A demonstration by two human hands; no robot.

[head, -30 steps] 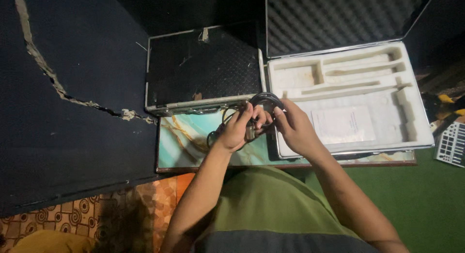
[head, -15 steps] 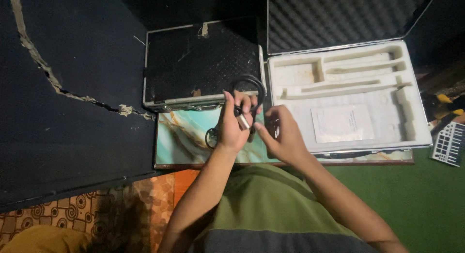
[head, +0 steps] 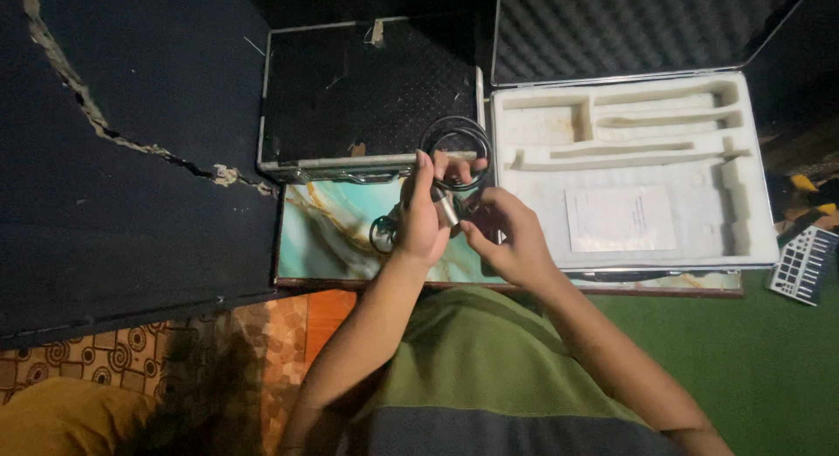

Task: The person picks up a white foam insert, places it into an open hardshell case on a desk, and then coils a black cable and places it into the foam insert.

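My left hand (head: 419,216) is raised over the marbled green board (head: 328,233) and grips a small silver metal plug (head: 446,207) on a black cable. The cable's coiled loops (head: 454,134) rise above my fingers, and a smaller loop (head: 382,235) hangs to the left of the hand. My right hand (head: 507,233) sits just right of the plug, its fingertips touching the plug's lower end and the cable there. Both hands hover in front of the gap between two open cases.
An open metal case with a black textured lining (head: 371,98) lies behind the board. To its right stands an open case with a white foam insert (head: 629,159), cut-out slots and a paper sheet (head: 619,218). A small grey keypad device (head: 804,264) lies at far right.
My left hand has turned upright and lifted the plug and cable loops higher. My right hand slid off the coil down to the plug's lower end.
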